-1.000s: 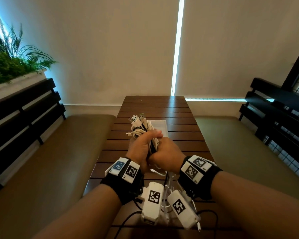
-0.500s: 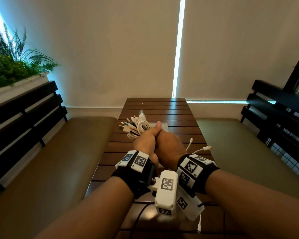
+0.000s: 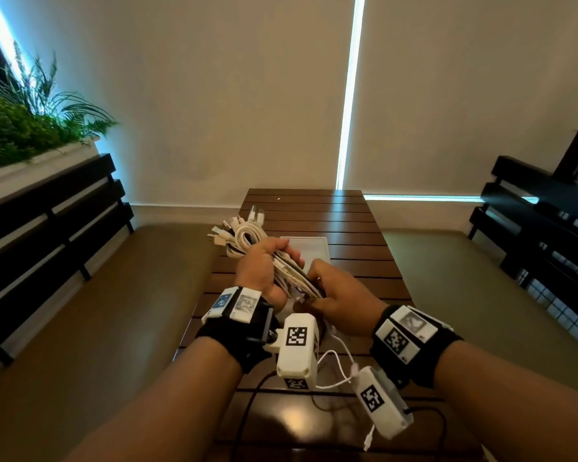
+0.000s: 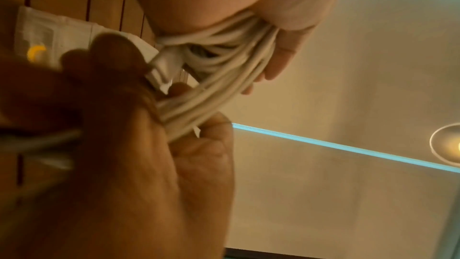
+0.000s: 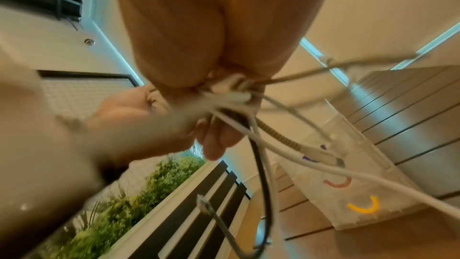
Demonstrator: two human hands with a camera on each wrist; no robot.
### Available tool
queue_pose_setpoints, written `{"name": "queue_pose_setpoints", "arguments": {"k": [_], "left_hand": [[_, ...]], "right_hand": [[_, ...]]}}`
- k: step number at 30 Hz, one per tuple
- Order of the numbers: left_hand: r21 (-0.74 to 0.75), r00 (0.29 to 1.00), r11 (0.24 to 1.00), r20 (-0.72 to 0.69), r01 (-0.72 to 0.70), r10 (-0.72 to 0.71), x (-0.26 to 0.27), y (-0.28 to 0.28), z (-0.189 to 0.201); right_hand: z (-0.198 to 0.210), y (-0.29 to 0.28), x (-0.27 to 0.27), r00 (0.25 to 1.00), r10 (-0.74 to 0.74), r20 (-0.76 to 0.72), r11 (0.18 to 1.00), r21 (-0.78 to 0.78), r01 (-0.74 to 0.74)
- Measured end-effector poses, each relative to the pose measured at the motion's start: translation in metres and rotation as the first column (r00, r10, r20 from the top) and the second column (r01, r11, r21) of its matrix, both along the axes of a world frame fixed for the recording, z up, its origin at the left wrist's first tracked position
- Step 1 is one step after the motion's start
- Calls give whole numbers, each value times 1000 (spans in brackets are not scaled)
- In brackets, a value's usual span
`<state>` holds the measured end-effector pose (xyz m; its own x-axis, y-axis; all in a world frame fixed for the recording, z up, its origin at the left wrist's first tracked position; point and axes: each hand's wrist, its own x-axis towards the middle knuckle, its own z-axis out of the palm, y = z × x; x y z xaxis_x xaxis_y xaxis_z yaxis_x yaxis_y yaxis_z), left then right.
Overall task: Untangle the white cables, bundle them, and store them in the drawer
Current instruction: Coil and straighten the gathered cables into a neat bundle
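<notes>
Hands have drawn apart since a moment ago, tilting the cable bundle (image 3: 274, 258) diagonally above the slatted table (image 3: 357, 228).
Left hand (image 3: 264, 271) grips its upper, plug end; right hand (image 3: 334, 291) pinches the near end, nearer the white drawer (image 3: 309, 245) just beyond.

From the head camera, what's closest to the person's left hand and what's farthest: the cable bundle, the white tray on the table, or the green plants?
1. Cable bundle: gripped in the left hand itself, plugs fanning out up and left.
2. White tray: on the table just beyond the hand, to its right.
3. Green plants: farthest, high on the ledge at far left.
</notes>
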<state>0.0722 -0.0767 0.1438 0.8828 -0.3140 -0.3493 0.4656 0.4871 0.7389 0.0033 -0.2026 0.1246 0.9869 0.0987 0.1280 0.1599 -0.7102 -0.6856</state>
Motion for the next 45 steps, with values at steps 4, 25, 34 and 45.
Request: {"name": "queue_pose_setpoints", "arguments": {"k": [4, 25, 34, 45], "left_hand": [[-31, 996, 998, 61, 60, -58, 0, 5, -3], [344, 818, 817, 189, 464, -544, -15, 22, -12], [424, 797, 784, 201, 453, -570, -25, 15, -15], [584, 736, 742, 333, 330, -590, -28, 15, -22]], "right_hand": [[14, -7, 1, 967, 174, -186, 982, 104, -157], [52, -15, 7, 977, 65, -201, 757, -629, -180], [49, -6, 9, 972, 173, -159, 717, -656, -235], [54, -27, 7, 917, 203, -343, 786, -502, -361]]}}
